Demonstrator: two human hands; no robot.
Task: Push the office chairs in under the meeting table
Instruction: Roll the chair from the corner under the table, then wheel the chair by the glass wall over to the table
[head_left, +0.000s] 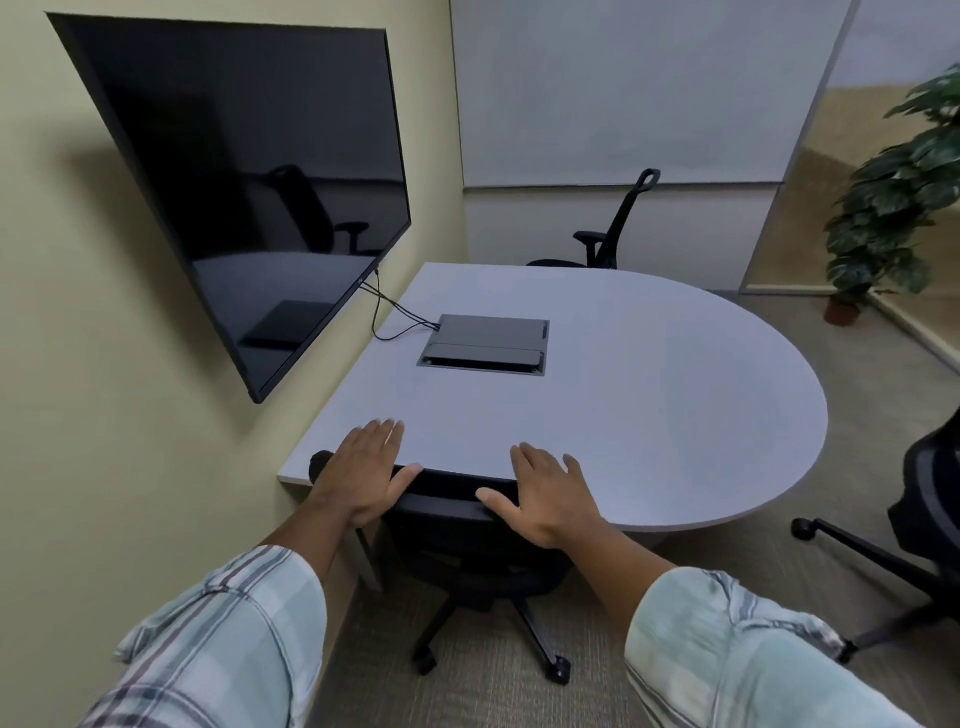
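A black office chair (457, 540) stands right below me, its backrest top against the near edge of the light grey meeting table (649, 395). My left hand (363, 467) lies flat on the left end of the backrest top with its fingers spread. My right hand (543, 493) lies flat on the right end, fingers apart. A second black chair (615, 228) stands beyond the table's far edge, side-on. A third black chair (930, 514) stands at the right, away from the table, only partly in view.
A dark wall screen (249, 192) hangs to the left, with cables running to a grey connection box (485, 343) set in the tabletop. A potted plant (893, 208) stands at the far right. Carpet floor (753, 571) lies around the table.
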